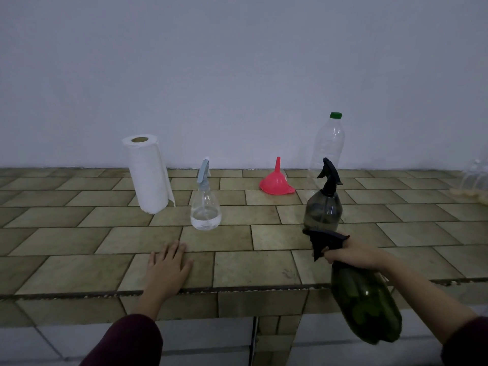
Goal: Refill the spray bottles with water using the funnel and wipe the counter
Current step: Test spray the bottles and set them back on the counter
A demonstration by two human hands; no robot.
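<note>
My right hand point(352, 256) grips the neck of a dark green spray bottle point(365, 305) with a black trigger head, held in the air over the counter's front edge. My left hand point(169, 265) rests flat on the tiled counter point(250, 265), fingers straight. A smoky dark spray bottle point(324, 204) stands just behind my right hand. A clear spray bottle point(205, 207) with a pale blue head and a little water stands mid-counter. A pink funnel point(276, 183) lies mouth-down near the wall. A clear plastic bottle point(328, 146) with a green cap stands behind it.
A white paper towel roll point(148, 173) stands upright at the back left. Some clear plastic items point(475, 180) sit blurred at the far right edge. A plain wall runs behind the counter. White floor tiles point(39, 342) show below the counter front.
</note>
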